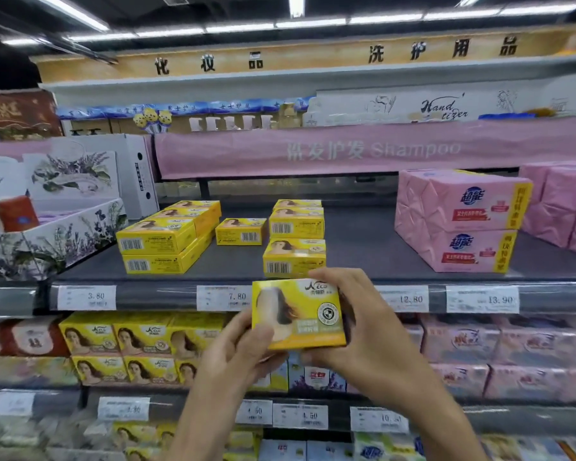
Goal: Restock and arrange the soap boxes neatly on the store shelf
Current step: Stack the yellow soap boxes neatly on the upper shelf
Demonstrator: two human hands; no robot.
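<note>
I hold one yellow soap box [300, 312] in front of the shelf edge, its printed face toward me. My left hand [243, 347] grips its lower left corner and my right hand [356, 327] grips its right side from above and below. On the dark shelf [356, 241] behind it stand more yellow soap boxes: a two-high stack at the left [163, 239], a single box in the middle [240, 230] and a stack just beyond my hands [295, 239].
Pink soap packs [459, 221] stand stacked on the shelf's right. A floral display tray [47, 227] sits at the left. Price tags [223, 297] line the shelf edge. The lower shelf holds more yellow boxes [120, 344] and pink packs [479, 344].
</note>
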